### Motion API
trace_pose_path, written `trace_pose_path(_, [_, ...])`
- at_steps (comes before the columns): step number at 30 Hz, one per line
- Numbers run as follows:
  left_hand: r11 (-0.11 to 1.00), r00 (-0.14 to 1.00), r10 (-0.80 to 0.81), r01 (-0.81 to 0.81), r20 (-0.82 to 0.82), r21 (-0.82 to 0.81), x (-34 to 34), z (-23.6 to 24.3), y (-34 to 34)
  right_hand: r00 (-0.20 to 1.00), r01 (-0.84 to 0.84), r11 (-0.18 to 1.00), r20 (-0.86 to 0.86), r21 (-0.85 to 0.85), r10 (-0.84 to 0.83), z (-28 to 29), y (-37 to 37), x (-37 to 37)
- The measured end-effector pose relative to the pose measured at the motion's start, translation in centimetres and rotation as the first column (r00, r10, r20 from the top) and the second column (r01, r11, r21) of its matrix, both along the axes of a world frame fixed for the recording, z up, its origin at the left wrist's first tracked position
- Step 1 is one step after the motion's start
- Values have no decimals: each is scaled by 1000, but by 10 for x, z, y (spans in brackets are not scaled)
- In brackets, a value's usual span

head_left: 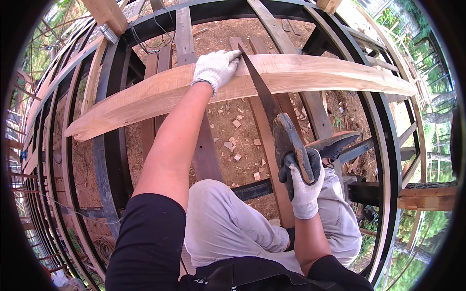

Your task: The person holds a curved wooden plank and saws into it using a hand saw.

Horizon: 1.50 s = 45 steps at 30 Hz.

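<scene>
A long pale timber beam (310,70) lies crosswise in front of me. My left hand (217,69), in a white knit glove, is pressed over the beam's top, fingers together and tips beside the saw blade. My right hand (305,186), in a white and dark grey glove, is closed round the handle of a handsaw (264,97). The saw's dark toothed blade slants up and to the left across the beam, its narrow tip just beyond the far edge. A thin line runs over the wood beside the blade.
Black metal beams (114,97) and wooden planks (206,145) form an open frame. Wood offcuts (237,123) litter the dirt below. My bent knee (208,194) is close under the work. A post (104,14) stands at the far left, with a dark cable (138,39) beside it.
</scene>
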<state>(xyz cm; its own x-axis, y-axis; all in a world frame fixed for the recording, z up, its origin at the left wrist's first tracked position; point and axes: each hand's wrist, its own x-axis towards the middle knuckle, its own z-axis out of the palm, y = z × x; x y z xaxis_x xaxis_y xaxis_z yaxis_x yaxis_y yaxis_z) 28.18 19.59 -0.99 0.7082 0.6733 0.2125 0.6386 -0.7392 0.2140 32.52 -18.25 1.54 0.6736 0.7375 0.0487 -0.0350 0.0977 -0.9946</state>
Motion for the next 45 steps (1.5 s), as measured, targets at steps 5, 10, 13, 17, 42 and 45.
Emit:
trace_pose_path(5, [1000,1000,-20,20,16,4,-1,1,1,990,42,997,140,-71,-32,-8,-6,5])
trace_pose_path(10, [1000,1000,-3,3,-14,19,-4,2,1,1000,9,999,23,-31,-8,1,-1,1])
trace_pose_path(13, [1000,1000,-5,5,-28,2,-2,1,0,1000,21,1000,9,-15,-21,2,14,5])
trace_pose_path(17, [1000,1000,-15,15,-13,23,1,2,1,996,18,999,90,-48,-14,-4,35,18])
trace_pose_path(42, [998,999,28,-29,-25,-47,0,6,0,999,-33,999,30,-24,34,16,97,28])
trace_pose_path(45, [999,1000,19,-20,-15,-31,-1,0,4,999,-26,996,25,-81,28,22,87,22])
